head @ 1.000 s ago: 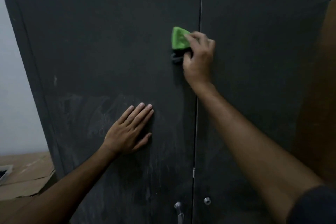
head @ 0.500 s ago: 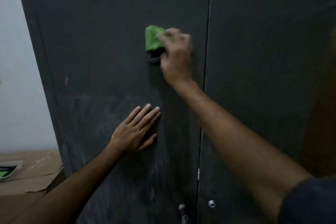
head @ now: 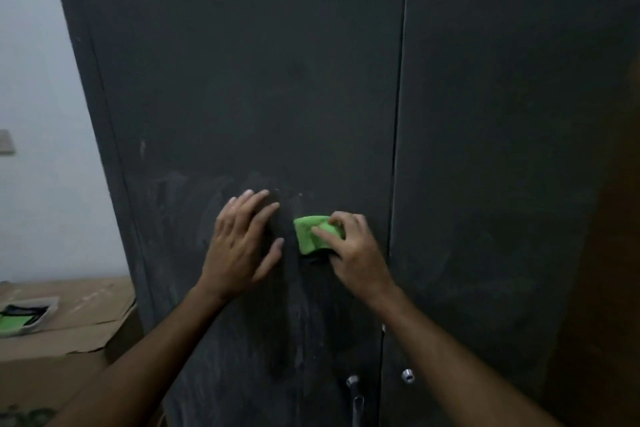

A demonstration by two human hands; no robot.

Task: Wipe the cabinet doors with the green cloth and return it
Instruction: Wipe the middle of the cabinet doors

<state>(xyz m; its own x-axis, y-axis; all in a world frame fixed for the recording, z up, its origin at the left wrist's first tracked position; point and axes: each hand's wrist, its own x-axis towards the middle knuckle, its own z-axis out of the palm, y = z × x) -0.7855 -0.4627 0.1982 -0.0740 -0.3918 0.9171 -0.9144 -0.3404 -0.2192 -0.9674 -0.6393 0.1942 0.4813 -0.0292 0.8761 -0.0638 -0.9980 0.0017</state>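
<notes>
A tall dark grey cabinet fills the view, with a left door (head: 242,97) and a right door (head: 502,114) meeting at a vertical seam. My right hand (head: 353,253) holds a folded green cloth (head: 310,234) against the left door, its fingers curled over the cloth, just left of the seam. My left hand (head: 242,243) lies flat on the same door with straight fingers, a short gap to the left of the cloth. Pale smears mark the door around both hands.
Two small metal knobs (head: 408,375) and a handle (head: 353,385) sit low near the seam. A cardboard box (head: 69,333) stands at the lower left and carries a small tray (head: 27,315) with something green in it. A white wall (head: 41,114) lies left of the cabinet.
My right hand has slid the green cloth down the left door, from high on the panel to level with my left hand. My left hand has stayed flat on the door.
</notes>
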